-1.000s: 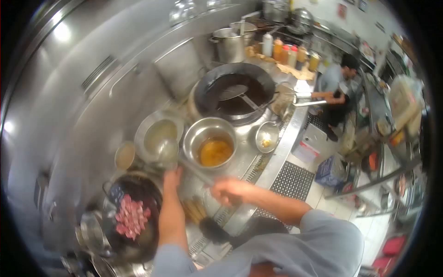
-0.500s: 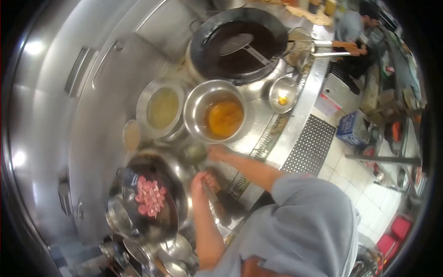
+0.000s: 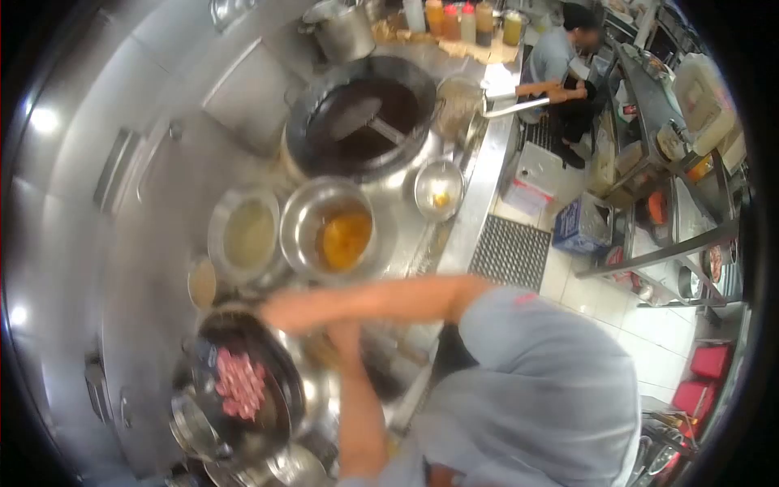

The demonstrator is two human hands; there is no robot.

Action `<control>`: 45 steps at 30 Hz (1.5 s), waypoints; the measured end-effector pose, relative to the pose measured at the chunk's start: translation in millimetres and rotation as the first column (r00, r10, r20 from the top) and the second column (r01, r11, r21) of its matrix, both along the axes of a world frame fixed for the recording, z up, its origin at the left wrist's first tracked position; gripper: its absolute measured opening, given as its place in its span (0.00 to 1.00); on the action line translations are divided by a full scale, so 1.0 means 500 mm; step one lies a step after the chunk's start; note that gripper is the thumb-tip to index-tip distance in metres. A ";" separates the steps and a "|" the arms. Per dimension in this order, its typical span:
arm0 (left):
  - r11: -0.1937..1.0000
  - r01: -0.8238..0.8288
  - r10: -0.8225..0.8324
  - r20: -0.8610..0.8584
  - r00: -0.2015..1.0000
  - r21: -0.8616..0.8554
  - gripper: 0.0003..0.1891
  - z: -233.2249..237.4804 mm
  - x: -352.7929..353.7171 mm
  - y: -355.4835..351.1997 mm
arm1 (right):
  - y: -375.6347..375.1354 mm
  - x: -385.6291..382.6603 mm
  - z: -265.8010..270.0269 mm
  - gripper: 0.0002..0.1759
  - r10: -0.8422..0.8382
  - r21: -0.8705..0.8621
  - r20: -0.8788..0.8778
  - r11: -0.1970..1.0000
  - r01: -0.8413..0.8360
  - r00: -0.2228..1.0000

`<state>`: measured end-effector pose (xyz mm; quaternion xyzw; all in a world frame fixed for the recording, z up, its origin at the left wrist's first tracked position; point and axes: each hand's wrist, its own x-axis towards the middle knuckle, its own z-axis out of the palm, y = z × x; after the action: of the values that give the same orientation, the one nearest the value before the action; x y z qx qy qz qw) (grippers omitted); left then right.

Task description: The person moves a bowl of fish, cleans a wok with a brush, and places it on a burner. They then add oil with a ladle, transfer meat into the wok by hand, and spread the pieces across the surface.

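My right hand [image 3: 288, 312], smeared by motion, reaches over the near-side rim of the wok [image 3: 290, 410]. Its fingers do not show clearly. Raw pink meat pieces [image 3: 240, 384] lie in a heap in the wok, on the dark inner surface. My left hand [image 3: 345, 331] is beneath my right forearm, beside the wok; the forearm covers its fingers, and I cannot tell what it holds. Just beyond my right arm stands a steel pot [image 3: 292, 207] with orange-yellow liquid [image 3: 345, 241]. Next to it is a steel bowl of pale liquid [image 3: 249, 231].
A large pan of dark liquid [image 3: 320, 122] with a strainer [image 3: 357, 120] stands farther along the stove. A small bowl [image 3: 438, 183] sits near the counter edge. Sauce bottles [image 3: 468, 24] line the back. A co-worker [image 3: 560, 61] stands beyond, by shelving [image 3: 673, 203].
My right hand has swung from beside the steel pot to the wok rim. The ladle that my left hand gripped is now hidden behind my right arm. The view has shifted.
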<state>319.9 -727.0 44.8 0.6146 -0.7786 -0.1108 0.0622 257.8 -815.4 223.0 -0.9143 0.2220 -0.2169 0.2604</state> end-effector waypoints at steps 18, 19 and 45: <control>0.802 -0.332 0.375 -0.014 0.927 -0.496 0.10 0.292 0.522 0.594 | 0.344 0.042 0.168 0.17 -0.140 -0.099 0.319 0.979 0.180 0.937; 0.803 -0.384 0.412 -0.041 0.910 -0.456 0.09 0.292 0.525 0.596 | 0.362 -0.010 0.029 0.19 -0.202 -0.035 0.094 0.978 0.206 0.975; 0.855 -0.197 0.269 0.086 0.959 -0.480 0.07 0.493 0.593 0.498 | 0.650 -0.023 -0.734 0.24 0.094 0.186 -0.662 0.982 0.041 0.743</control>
<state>616.3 -478.2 291.3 0.6778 -0.7043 0.1348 0.1624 246.3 -490.3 -143.7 -0.9054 0.3068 0.1505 0.2518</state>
